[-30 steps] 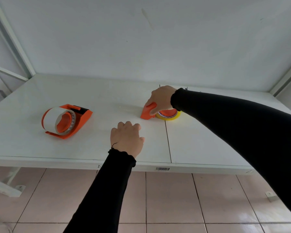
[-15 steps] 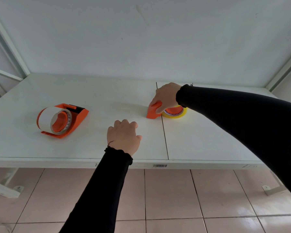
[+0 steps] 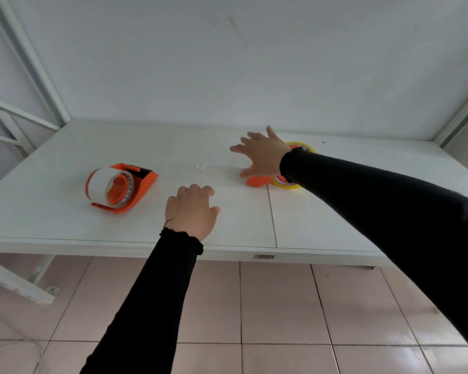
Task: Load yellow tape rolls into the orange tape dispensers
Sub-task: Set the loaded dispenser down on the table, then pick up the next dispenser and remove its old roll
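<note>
Hovering: my right hand [image 3: 262, 155], fingers spread wide, empty, above second orange dispenser [image 3: 258, 181]. Yellow tape roll [image 3: 287, 184] just beside that dispenser, under my wrist; roll seated or merely alongside — cannot tell, sleeve hides junction. My left hand [image 3: 191, 211]: knuckles curled loosely, resting on white table [image 3: 322, 225], holding nothing. First orange dispenser [image 3: 135, 184] to left of left hand, already carrying pale roll [image 3: 100, 184]. Judgement: one unit loaded; other near done, seating unconfirmed.

light: soft, even, dimmish | shadows: faint | glare: floor tiles [image 3: 389, 354] bottom-rt | edges: wide-angle bend | right hand [image 3: 262, 155] sl. blurred
</note>
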A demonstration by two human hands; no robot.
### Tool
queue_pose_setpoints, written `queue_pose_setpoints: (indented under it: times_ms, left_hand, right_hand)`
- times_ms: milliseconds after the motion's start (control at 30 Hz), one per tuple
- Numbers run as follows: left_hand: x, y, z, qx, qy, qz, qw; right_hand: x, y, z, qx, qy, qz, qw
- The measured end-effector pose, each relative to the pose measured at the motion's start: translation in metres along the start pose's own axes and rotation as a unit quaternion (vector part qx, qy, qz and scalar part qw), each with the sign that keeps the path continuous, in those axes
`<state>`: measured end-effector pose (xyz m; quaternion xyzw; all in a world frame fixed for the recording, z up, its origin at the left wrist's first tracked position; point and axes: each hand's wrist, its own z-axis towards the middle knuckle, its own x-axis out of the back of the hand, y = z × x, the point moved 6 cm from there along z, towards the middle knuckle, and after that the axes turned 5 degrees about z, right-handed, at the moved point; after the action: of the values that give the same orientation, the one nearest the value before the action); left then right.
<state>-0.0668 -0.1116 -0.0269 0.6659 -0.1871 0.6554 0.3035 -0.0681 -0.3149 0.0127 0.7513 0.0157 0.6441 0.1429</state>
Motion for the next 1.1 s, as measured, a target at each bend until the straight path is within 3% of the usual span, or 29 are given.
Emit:
queue_pose_setpoints:
  times_ms: [100,200,267,333,500,567,700,833,967,1100]
  left_hand:
    - [0.024,-0.034,-0.006,0.000,0.051,-0.045,0.998]
    - [0.056,-0.083,-0.009,0.022,0.104,-0.064,0.992]
    - [0.074,-0.118,-0.007,0.039,0.122,-0.059,0.990]
    - [0.085,-0.149,-0.002,0.051,0.114,-0.043,0.991]
    - [0.074,-0.211,0.018,0.113,0.031,-0.016,0.993]
    - [0.062,-0.220,0.023,0.144,-0.002,-0.041,0.989]
    - [0.048,-0.218,0.027,0.177,-0.025,-0.189,0.965]
    - [0.043,-0.207,0.024,0.197,0.003,-0.401,0.895]
    - [0.040,-0.156,0.011,0.153,-0.011,-0.502,0.851]
    - [0.039,-0.106,-0.005,0.128,-0.005,-0.588,0.798]
  right_hand:
    - [0.030,-0.053,0.000,0.008,0.074,0.256,0.964]
    - [0.035,-0.108,0.006,-0.034,0.045,0.506,0.861]
    - [0.035,-0.143,0.012,-0.059,0.033,0.603,0.795]
    - [0.036,-0.175,0.016,-0.070,0.034,0.659,0.748]
    - [0.030,-0.243,0.017,-0.090,0.001,0.719,0.689]
    - [0.025,-0.257,0.015,-0.103,-0.020,0.757,0.645]
    - [0.030,-0.270,0.011,-0.107,-0.054,0.810,0.574]
    - [0.029,-0.263,0.008,-0.147,0.003,0.844,0.516]
    - [0.010,-0.228,-0.005,-0.183,0.092,0.811,0.549]
    - [0.005,-0.186,-0.035,-0.139,0.169,0.795,0.566]
